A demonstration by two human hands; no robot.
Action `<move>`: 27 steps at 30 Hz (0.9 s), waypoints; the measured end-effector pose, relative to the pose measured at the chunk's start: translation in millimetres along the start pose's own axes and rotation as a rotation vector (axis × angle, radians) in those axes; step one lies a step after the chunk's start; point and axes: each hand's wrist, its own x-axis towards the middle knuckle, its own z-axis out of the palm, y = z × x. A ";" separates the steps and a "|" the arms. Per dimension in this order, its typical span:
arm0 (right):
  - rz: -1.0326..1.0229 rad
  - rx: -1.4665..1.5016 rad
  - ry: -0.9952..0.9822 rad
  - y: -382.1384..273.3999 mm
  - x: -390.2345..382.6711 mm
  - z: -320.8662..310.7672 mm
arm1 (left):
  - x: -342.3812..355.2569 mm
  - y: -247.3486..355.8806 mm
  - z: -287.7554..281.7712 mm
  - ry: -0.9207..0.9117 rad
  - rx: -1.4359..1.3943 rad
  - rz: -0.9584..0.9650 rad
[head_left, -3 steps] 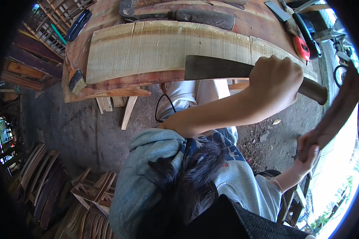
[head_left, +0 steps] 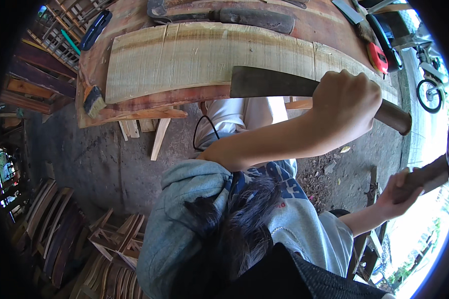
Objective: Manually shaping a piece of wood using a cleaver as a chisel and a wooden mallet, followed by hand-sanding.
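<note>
Visibly, left hand (head_left: 346, 102) clenches knife (head_left: 272, 82); right hand (head_left: 390, 203) curls round wooden club (head_left: 430, 174); grey shirt (head_left: 309, 229) bears blue lettering (head_left: 293, 188).

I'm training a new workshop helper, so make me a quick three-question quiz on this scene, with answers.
1. Which thing does the left grip hold?
a) a saw
b) a knife
c) a pair of pliers
2. True or false: a brush lies at the left end of the table.
3. What does the right grip hold, and does all of it show?

Key:
1. b
2. True
3. A thick, dark stick; no, its far end is out of sight.
</note>
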 end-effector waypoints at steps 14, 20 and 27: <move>-0.143 -0.510 0.257 71.3 -35.0 70.0 | -0.5 -14.9 -12.4 0.057 0.095 -0.025; 0.022 -0.215 0.133 41.5 -17.0 76.8 | -4.9 -39.2 -30.7 0.052 0.113 -0.128; 0.204 -0.429 -0.272 83.0 -49.5 97.6 | -13.0 -66.2 -43.1 0.092 0.214 -0.156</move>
